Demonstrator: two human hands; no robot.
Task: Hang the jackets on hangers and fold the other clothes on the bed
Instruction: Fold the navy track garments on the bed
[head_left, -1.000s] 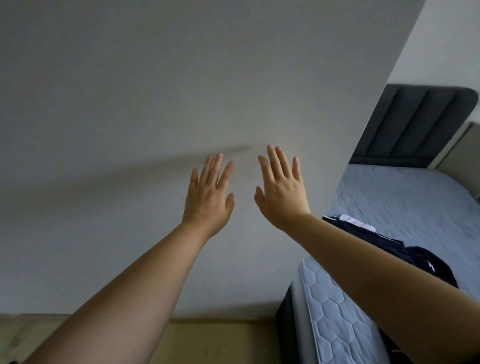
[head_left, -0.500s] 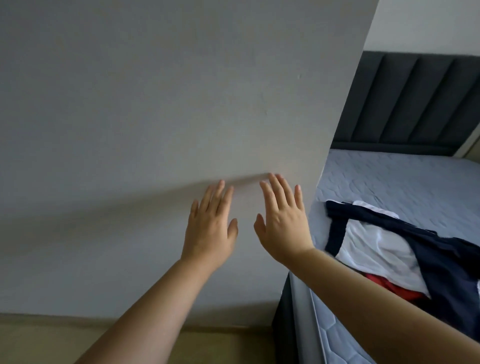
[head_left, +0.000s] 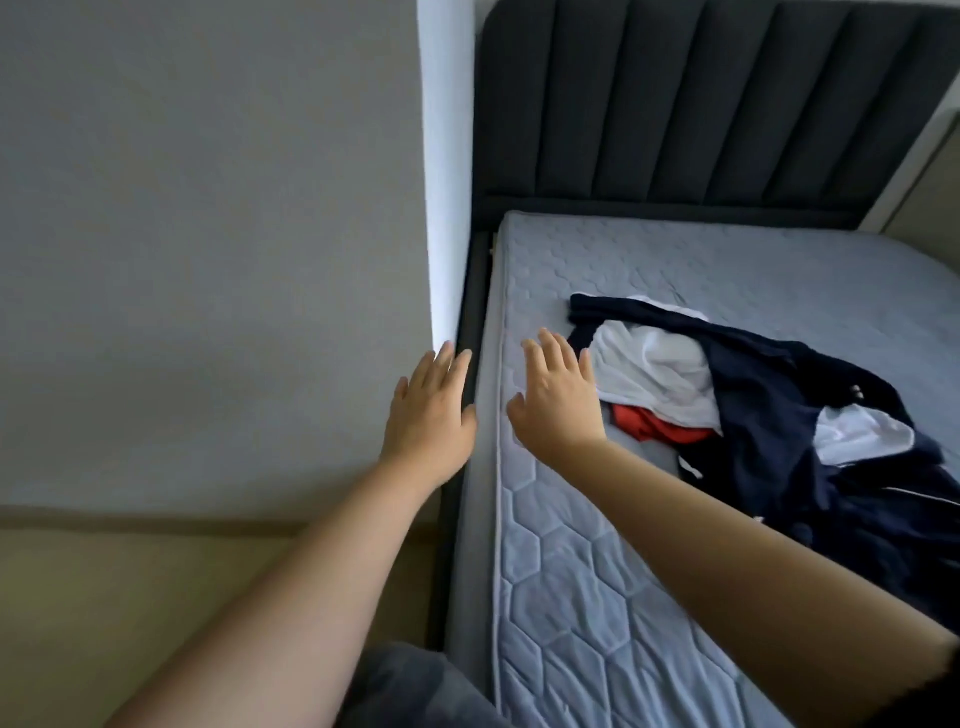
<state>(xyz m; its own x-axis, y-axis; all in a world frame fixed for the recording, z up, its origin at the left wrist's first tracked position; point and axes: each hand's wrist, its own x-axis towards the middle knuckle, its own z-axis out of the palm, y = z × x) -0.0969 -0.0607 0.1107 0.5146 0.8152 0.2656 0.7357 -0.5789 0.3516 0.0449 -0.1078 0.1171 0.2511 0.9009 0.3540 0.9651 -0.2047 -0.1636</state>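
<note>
left grip (head_left: 428, 415) flat, right grip (head_left: 558, 397) spread; both arms outstretched

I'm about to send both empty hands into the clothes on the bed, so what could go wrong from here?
The white garment and red garment lie tangled in the navy jacket; lifting it may drag them along. The pile sits near the mattress edge on the wall side, so a loose piece could slide off there. No hanger is in view for the jacket.

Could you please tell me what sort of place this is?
Most likely a bedroom: a bare quilted mattress lies against a dark padded headboard, with a heap of navy, white and red clothes on it.
</note>
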